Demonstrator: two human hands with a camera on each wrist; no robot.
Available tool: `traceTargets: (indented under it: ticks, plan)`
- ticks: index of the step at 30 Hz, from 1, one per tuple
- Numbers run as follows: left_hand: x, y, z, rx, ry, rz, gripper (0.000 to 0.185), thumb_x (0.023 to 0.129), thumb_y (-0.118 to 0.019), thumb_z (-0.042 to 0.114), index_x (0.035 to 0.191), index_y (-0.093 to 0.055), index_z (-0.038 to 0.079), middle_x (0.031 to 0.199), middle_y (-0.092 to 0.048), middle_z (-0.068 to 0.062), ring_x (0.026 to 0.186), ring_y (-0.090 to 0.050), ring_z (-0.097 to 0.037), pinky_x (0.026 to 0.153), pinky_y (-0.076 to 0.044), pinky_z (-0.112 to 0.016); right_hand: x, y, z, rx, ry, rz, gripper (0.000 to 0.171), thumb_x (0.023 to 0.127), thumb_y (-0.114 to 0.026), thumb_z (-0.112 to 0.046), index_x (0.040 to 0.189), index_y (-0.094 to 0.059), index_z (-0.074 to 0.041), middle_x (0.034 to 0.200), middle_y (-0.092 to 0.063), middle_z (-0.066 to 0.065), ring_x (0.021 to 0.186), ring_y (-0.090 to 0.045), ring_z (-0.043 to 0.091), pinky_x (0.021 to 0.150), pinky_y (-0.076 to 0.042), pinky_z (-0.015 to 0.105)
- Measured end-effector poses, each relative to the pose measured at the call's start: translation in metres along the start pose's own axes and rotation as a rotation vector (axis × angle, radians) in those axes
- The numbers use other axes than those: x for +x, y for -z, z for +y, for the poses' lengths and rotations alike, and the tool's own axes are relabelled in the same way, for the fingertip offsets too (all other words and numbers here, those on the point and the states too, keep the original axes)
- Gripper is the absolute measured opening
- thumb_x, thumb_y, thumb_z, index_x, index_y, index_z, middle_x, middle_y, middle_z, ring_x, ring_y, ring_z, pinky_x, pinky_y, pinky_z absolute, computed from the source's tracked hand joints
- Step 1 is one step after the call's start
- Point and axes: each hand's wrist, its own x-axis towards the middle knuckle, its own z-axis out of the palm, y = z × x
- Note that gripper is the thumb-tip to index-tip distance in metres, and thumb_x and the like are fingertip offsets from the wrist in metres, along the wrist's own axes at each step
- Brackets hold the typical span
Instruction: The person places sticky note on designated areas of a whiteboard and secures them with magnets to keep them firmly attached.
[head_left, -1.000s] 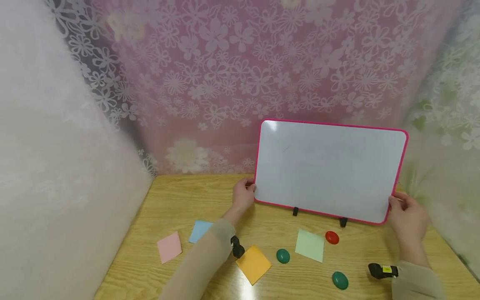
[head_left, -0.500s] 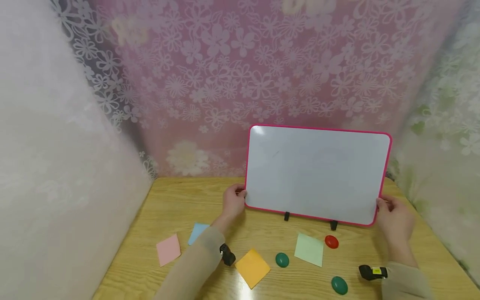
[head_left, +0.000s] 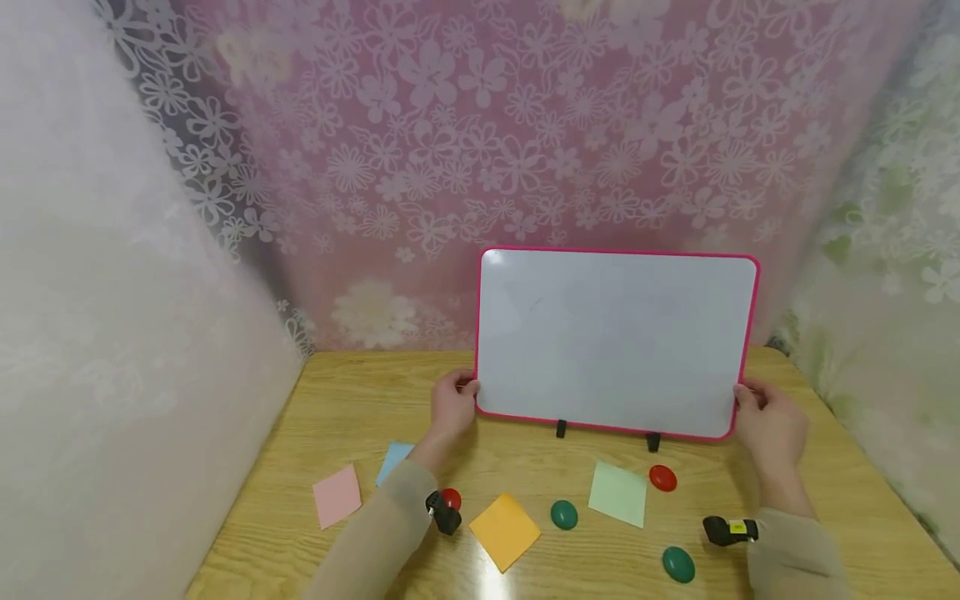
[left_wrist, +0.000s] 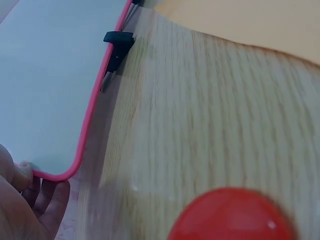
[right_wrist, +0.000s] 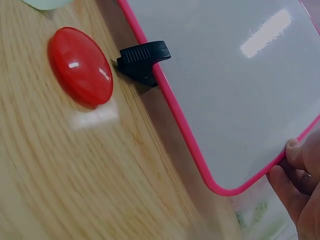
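Wooden table (head_left: 360, 400), floral curtain behind. Whiteboard (head_left: 615, 337) upright at rear; L hand (head_left: 450, 407) grips its lower-left corner, R hand (head_left: 768, 425) lower-right. Red magnet (head_left: 663, 477) just in front of board.

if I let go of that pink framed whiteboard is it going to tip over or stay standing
It would probably stay up: the whiteboard stands nearly upright on two black clip feet. It looks thin, stiff and light, so a nudge could likely tip it. Both the left hand and the right hand grip its lower corners.
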Motion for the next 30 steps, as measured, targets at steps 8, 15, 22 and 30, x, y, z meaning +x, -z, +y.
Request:
traceTargets:
  ticks: [8, 15, 22, 30]
  plan:
    - [-0.005, 0.012, -0.001, 0.018, -0.006, 0.036, 0.015, 0.103, -0.07, 0.005, 0.116, -0.078, 0.001, 0.106, -0.073, -0.009, 0.091, -0.064, -0.024, 0.082, -0.057, -0.036, -0.001, -0.01, -0.009, 0.009, 0.022, 0.016, 0.041, 0.112, -0.054, -0.03, 0.134, -0.07, 0.001, 0.111, -0.07, 0.023, 0.092, -0.059, 0.031, 0.07, -0.039, 0.038]
    - [-0.006, 0.022, -0.008, 0.013, -0.009, 0.055, 0.016, 0.103, -0.071, 0.005, 0.116, -0.078, 0.001, 0.106, -0.074, -0.009, 0.09, -0.065, -0.022, 0.08, -0.056, -0.032, -0.004, -0.018, -0.018, 0.037, -0.017, 0.009, 0.042, 0.112, -0.054, -0.03, 0.135, -0.07, 0.001, 0.111, -0.07, 0.023, 0.093, -0.059, 0.033, 0.069, -0.04, 0.04]
    - [-0.009, 0.035, -0.007, -0.022, 0.027, 0.085, 0.017, 0.102, -0.07, 0.003, 0.118, -0.077, -0.001, 0.109, -0.074, -0.012, 0.095, -0.065, -0.026, 0.079, -0.056, -0.031, -0.01, -0.026, -0.029, 0.045, 0.003, -0.008, 0.042, 0.113, -0.053, -0.031, 0.134, -0.069, 0.002, 0.113, -0.069, 0.025, 0.098, -0.06, 0.037, 0.071, -0.041, 0.04]
    - [-0.006, 0.046, -0.01, -0.006, 0.002, 0.111, 0.016, 0.1, -0.071, 0.0, 0.115, -0.078, -0.003, 0.106, -0.075, -0.014, 0.091, -0.066, -0.026, 0.077, -0.056, -0.029, -0.013, -0.032, -0.035, 0.051, 0.01, -0.036, 0.041, 0.112, -0.054, -0.029, 0.132, -0.069, 0.004, 0.112, -0.068, 0.026, 0.098, -0.059, 0.037, 0.07, -0.041, 0.04]
